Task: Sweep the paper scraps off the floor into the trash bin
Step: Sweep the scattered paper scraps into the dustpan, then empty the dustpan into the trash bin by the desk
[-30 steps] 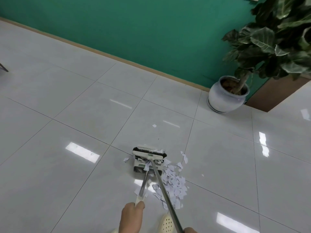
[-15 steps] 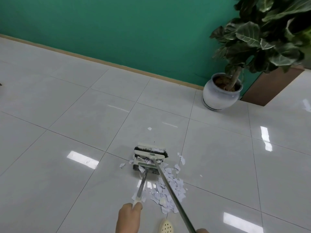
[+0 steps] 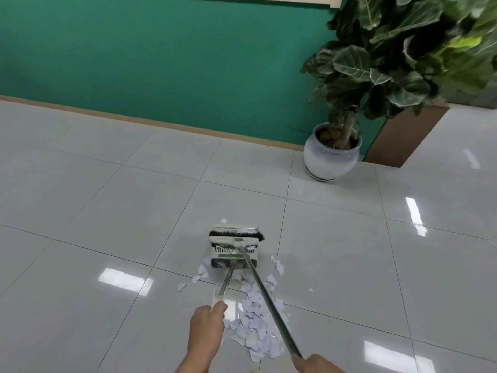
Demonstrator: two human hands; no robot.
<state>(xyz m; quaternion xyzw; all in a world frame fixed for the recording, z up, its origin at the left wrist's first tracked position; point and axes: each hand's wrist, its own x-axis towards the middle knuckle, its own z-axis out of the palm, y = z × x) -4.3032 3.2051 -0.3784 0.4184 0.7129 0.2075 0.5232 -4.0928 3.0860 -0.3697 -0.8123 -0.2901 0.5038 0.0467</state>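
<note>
Head view puts one long silver metal broom handle on a slant, its long axis running from the lower right of the frame up and left to one white broom head with black bristles at lower centre, the bristle edge pointing toward the upper frame. One white slotted plastic dustpan sits directly under and just below that head, its own shorter metal handle running down and slightly left, so the two shafts fan apart toward the bottom edge. The right hand is curled around the low end of the broom handle at the bottom edge. The left hand wraps the white grip of the dustpan handle, fingers closed around it. One loose heap of white torn paper scraps lies on the glossy grey tiled floor between and beneath the two shafts, with about eight strays beside the dustpan, though small ones are hard to count; some seem caught in the bristles. One round pale ceramic pot with a large-leafed green plant stands at upper right against the teal wall, well apart from the scraps.
</note>
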